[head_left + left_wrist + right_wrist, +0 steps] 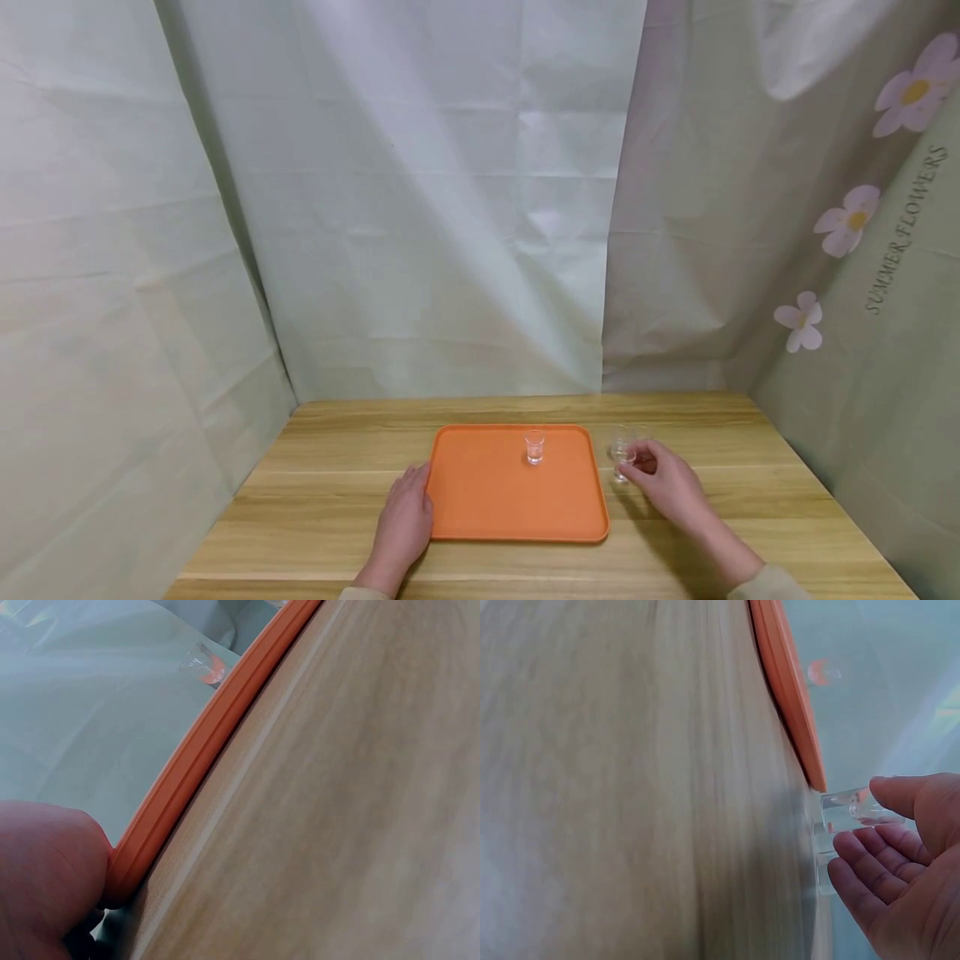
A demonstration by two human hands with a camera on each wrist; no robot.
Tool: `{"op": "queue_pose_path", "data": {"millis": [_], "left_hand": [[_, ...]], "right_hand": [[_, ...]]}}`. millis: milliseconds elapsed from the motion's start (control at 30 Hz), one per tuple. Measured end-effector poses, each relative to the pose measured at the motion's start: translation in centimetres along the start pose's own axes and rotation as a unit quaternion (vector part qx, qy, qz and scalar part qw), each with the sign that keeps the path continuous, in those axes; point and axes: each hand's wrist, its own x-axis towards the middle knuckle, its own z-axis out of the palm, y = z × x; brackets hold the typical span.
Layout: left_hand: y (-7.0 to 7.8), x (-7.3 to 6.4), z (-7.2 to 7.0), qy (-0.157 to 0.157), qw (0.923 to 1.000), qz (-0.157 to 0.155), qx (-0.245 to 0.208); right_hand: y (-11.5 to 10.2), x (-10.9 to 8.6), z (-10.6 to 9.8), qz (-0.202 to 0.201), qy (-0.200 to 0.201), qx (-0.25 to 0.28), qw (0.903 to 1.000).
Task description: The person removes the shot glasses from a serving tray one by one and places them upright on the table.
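Clock directions are counted from the middle of the tray as seen from the head camera, with twelve at the far side.

The orange tray (495, 500) is laid flat on the wooden table (300, 492). At about one o'clock, one small glass (534, 448) is stood upright on it. At about half past eight, the tray's side is touched by the left hand (405, 517), whose fingers are kept rather straight and close together; it cannot be told how firmly the rim is pressed. At about three o'clock, just outside the rim, a second glass (844, 812) is pinched near its mouth between the thumb and fingertips of the right hand (670, 485). Whether its base is already lifted from the table cannot be told. At about two o'clock, at least one further glass (826, 875) is placed just beside it.

The pinched glass could be dropped, it is judged, because its wall is smooth and only fingertips are used. The neighbouring glass could be knocked over by the lower fingers, since almost no room is left between them. If the pinched glass were carried too low toward nine o'clock, its base could be caught on the raised rim. If the tray were pushed or tipped from its side, the glass on it could be made to slide or fall. Finally, the edges of clear glass could easily be misjudged.
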Motion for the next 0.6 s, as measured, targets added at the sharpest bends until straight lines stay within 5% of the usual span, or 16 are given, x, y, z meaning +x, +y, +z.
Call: {"op": "queue_pose_path", "data": {"millis": [600], "left_hand": [[-0.29, 0.06, 0.31, 0.009, 0.9999, 0.007, 0.002]], "right_hand": [[0.48, 0.12, -0.11, 0.013, -0.010, -0.008, 0.9998]]}}
